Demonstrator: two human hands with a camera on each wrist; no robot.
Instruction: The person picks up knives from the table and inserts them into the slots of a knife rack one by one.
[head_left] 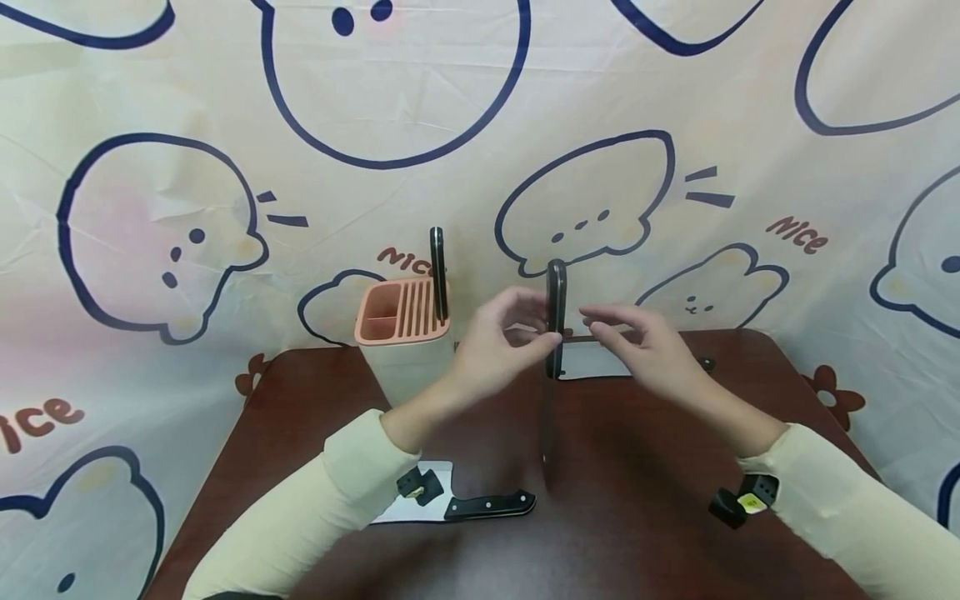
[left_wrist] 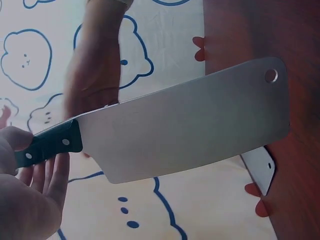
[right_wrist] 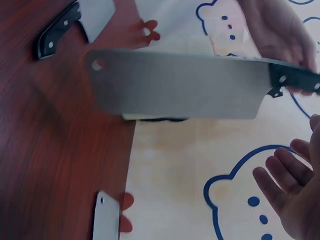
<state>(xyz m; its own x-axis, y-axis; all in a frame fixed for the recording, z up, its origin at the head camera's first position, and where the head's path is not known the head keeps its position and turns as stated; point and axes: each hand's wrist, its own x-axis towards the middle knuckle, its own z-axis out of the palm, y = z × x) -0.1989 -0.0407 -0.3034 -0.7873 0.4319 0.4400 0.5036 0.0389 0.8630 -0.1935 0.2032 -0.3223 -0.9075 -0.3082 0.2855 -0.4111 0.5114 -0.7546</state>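
My left hand (head_left: 498,337) grips the dark handle of a cleaver (head_left: 556,312), which stands handle up with its blade pointing down, seen edge-on from the head. In the left wrist view the broad blade of the cleaver (left_wrist: 195,120) shows whole, with a round hole near its far corner. Thumb and fingers of the left hand (left_wrist: 32,185) hold the handle from both sides. Just to the right of the handle is my right hand (head_left: 648,342), its fingers loosely extended and apart from the cleaver. The right wrist view shows that hand (right_wrist: 295,182) holding nothing.
A knife block (head_left: 405,358) with a peach slotted top stands at back left, one black-handled knife (head_left: 438,275) upright in it. Another broad-bladed knife (head_left: 592,361) lies at the table's back edge. A black-handled knife (head_left: 491,505) lies near my left forearm on the brown table (head_left: 637,517).
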